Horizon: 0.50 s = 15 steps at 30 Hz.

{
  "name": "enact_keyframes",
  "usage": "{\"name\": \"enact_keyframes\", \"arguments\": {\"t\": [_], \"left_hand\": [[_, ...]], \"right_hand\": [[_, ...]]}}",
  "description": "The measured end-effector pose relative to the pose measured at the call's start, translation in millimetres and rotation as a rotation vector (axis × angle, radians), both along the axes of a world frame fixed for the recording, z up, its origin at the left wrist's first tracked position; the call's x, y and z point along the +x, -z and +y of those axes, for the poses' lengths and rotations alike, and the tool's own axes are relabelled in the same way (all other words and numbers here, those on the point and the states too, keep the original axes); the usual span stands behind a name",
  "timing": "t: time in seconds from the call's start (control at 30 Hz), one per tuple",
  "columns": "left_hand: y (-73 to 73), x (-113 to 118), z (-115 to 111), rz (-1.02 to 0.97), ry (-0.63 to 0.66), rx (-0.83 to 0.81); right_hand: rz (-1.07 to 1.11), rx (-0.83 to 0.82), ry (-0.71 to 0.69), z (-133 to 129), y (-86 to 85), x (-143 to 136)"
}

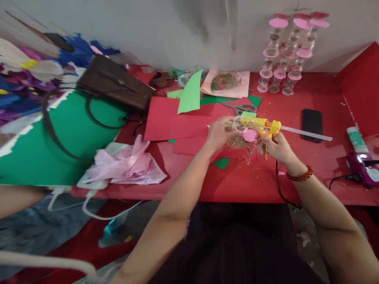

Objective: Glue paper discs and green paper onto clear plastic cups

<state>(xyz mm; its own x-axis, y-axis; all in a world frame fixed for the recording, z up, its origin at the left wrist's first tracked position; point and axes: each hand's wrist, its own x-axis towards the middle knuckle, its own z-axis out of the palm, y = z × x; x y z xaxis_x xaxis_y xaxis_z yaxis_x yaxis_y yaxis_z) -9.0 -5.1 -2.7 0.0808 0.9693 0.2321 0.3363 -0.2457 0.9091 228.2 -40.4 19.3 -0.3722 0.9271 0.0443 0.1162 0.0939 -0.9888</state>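
Note:
My right hand (274, 148) grips a yellow glue gun (262, 126) with a clear glue stick (308, 134) poking out to the right. Its nozzle points left at a small clear plastic cup (238, 123) that my left hand (219, 132) holds above the red table (248, 185). A pink paper disc (250, 135) sits just below the gun, between my two hands. Brown shreds (239, 142) lie on the table under them. A red bead bracelet (300, 175) circles my right wrist.
Red paper sheets (174, 118), a green sheet (191, 94) and scissors (241, 107) lie behind my hands. Stacks of pink-lidded cups (281, 55) stand at the back right. A black phone (312, 124), a glue tube (357, 140), a purple device (365, 167), a brown bag (115, 83) and pink tissue (127, 163) surround me.

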Motion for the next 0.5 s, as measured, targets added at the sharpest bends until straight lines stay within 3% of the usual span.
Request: {"name": "enact_keyframes", "arguments": {"t": [0.5], "left_hand": [[1.8,0.0,0.7,0.001,0.002,0.003]], "right_hand": [[0.036,-0.002,0.059,-0.1,1.9,-2.0]]}}
